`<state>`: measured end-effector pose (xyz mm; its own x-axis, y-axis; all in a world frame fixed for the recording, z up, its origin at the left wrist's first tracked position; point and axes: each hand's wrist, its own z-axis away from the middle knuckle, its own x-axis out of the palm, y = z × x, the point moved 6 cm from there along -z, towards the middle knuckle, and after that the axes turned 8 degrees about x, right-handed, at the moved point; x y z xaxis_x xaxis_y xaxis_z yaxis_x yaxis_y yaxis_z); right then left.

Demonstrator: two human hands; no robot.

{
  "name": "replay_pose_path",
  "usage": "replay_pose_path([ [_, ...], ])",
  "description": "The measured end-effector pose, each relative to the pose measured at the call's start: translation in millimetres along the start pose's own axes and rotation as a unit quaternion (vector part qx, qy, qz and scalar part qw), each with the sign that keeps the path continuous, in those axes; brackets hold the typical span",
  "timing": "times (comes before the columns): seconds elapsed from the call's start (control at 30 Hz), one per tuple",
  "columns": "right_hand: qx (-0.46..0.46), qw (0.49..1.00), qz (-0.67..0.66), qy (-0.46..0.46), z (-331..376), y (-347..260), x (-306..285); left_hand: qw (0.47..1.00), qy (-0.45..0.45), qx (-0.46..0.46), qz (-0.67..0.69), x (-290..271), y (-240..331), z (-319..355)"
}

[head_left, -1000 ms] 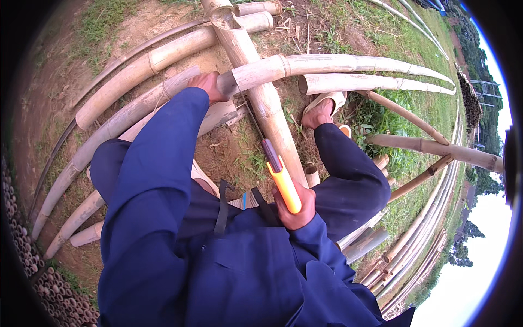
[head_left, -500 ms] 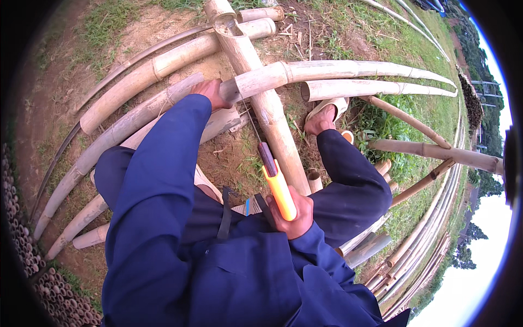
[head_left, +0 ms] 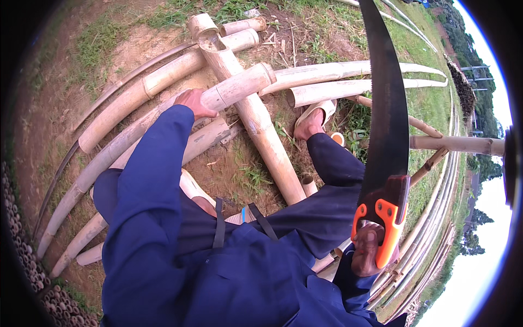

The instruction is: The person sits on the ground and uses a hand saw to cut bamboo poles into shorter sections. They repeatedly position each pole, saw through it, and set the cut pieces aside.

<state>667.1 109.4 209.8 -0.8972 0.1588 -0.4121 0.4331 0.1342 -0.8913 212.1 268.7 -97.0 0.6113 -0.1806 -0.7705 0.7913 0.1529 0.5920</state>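
My left hand (head_left: pixel 197 103) grips a pale bamboo section (head_left: pixel 239 87), its cut end pointing up and to the right. The section rests across a thick notched bamboo log (head_left: pixel 256 125) that slopes between my feet. Just past its cut end, a separate long bamboo pole (head_left: pixel 327 72) runs off to the right. My right hand (head_left: pixel 369 248) is closed round the orange and dark handle of a handsaw (head_left: pixel 388 114). The saw stands raised at my right, its wide curved blade upward and apart from the bamboo. Whether the held section continues behind my left hand is hidden.
More bamboo poles (head_left: pixel 141 87) lie to the left, and another pole (head_left: pixel 348 90) at right. A propped bamboo frame (head_left: pixel 457 144) stands right. My sandalled foot (head_left: pixel 313 122) is beside the log. Stacked bamboo (head_left: pixel 24 245) lines the lower left edge.
The saw has come away from the bamboo and swung up to the right in my right hand. The bamboo in my left hand now shows a free end, apart from the long pole.
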Motion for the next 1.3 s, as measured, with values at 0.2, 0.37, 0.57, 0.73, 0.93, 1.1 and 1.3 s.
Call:
replay_pose_path([
  [0.2, -0.057, 0.995, -0.053, 0.055, -31.9, -0.1, -5.2, 0.995, 0.006, -0.015, -0.103, 36.5, 9.9, -1.5],
  [0.37, -0.046, 0.995, -0.090, 0.017, -43.3, -7.9, 14.9, 0.996, 0.006, -0.038, -0.081, 29.0, 0.6, 2.0],
  [0.57, -0.054, 0.995, -0.086, 0.010, -39.9, -10.3, 2.7, 0.999, 0.008, 0.006, -0.053, 4.9, 12.8, 5.2],
  [0.73, -0.011, 0.995, -0.100, 0.012, -49.3, -3.0, 20.6, 0.996, -0.016, -0.046, -0.080, 32.7, 1.8, 6.4],
  [0.93, -0.034, 0.991, -0.130, -0.003, -48.1, -17.5, 27.8, 0.997, -0.045, -0.030, -0.051, 34.9, -11.1, -3.5],
  [1.1, -0.022, 0.996, -0.084, -0.023, -38.4, -22.0, 29.8, 0.974, 0.129, 0.007, -0.184, 14.7, 26.7, 18.1],
  [1.3, -0.005, 0.997, -0.055, -0.052, -30.3, -16.5, 33.8, 0.937, 0.235, 0.027, -0.259, 59.6, 30.4, 44.1],
])
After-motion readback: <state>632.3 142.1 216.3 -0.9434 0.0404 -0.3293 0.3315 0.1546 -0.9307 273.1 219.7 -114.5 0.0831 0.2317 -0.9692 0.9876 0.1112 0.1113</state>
